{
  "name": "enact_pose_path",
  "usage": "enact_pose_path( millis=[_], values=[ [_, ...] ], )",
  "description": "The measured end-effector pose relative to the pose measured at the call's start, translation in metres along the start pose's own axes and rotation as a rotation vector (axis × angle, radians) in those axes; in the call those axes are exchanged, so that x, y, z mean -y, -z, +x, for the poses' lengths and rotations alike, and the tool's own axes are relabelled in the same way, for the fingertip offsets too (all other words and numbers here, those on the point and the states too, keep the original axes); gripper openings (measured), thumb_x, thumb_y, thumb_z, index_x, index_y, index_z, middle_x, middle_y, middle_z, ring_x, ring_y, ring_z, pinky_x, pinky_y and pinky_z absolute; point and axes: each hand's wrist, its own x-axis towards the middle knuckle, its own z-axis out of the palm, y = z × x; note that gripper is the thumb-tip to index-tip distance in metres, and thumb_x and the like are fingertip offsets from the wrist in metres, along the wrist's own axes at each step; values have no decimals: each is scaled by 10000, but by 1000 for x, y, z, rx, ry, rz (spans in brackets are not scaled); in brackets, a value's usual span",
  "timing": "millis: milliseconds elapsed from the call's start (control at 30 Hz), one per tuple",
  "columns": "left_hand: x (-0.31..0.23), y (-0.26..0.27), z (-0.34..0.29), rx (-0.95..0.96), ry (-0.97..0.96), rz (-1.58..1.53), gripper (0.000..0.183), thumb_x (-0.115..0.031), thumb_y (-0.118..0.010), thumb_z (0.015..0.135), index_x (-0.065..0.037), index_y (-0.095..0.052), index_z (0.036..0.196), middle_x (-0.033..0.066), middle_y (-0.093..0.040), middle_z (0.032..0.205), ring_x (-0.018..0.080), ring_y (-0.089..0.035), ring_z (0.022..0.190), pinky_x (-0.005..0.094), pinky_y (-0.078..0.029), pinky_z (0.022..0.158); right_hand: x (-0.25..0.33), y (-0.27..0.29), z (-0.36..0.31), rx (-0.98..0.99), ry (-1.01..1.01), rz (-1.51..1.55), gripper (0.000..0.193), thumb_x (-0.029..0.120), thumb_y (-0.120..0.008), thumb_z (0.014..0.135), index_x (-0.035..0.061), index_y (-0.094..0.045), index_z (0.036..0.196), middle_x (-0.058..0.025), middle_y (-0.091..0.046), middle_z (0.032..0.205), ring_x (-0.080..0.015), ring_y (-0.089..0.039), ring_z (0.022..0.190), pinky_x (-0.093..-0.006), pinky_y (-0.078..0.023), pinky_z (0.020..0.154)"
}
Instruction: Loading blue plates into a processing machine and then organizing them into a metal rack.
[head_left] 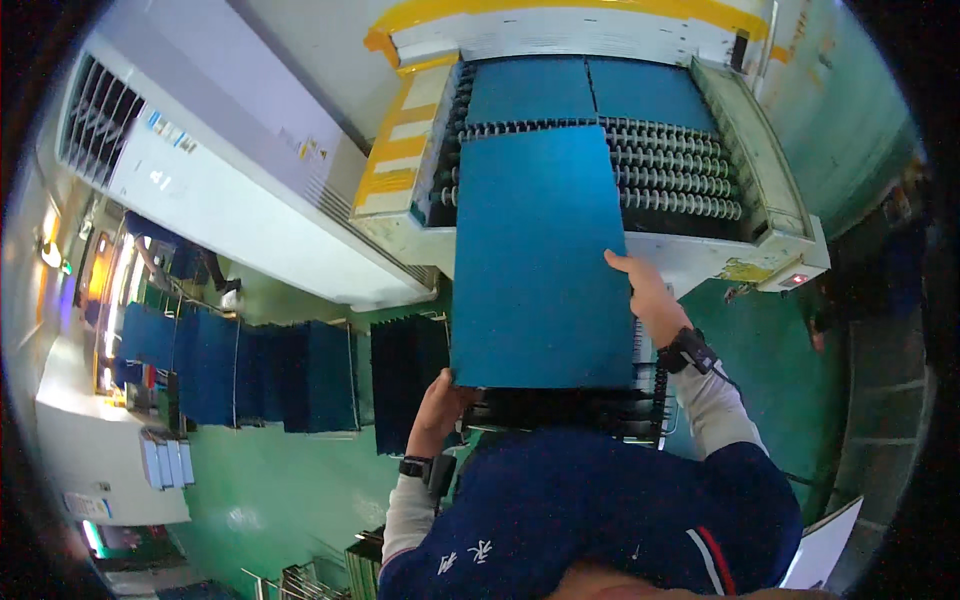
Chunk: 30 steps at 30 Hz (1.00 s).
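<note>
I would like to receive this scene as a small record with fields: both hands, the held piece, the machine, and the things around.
Left hand: holds the near left corner of the blue panel
Right hand: holds its right edge, thumb on top
Blue panel position: far end over the rollers; contact cannot be told
Machine: two farther panels lie side by side inside
Left side: racks of dark blue sheets, white cabinet
Floor: green
</note>
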Motion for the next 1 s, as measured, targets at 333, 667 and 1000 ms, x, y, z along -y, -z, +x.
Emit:
enact_pose_path(
  millis=[333,667,1000],
  values=[
    [-28,-52,13,94,-157,-144,584,-363,-653,892,-74,-454,1359,109,-514,1350,289,-493,1241,469,-371,1062,25,-13,-34,174,39,210,320,268,-645,903,16,-627,1099,-113,-666,1062,-233,-635,968,-396,-516,848],
    [-27,-48,38,-43,-107,-239,456,-175,-665,883,-86,-494,1296,79,-564,1275,264,-540,1170,436,-444,980,44,135,-36,6,277,269,419,359,-537,967,20,-598,1204,-122,-663,1116,-230,-641,991,-375,-528,873],
    [-23,-45,51,-75,-124,-247,403,-156,-650,883,-90,-524,1259,69,-588,1241,242,-556,1147,425,-457,944,-106,139,-85,267,89,13,402,218,-531,970,-9,-503,1301,-182,-607,1216,-296,-625,1023,-445,-513,861]
  ],
)
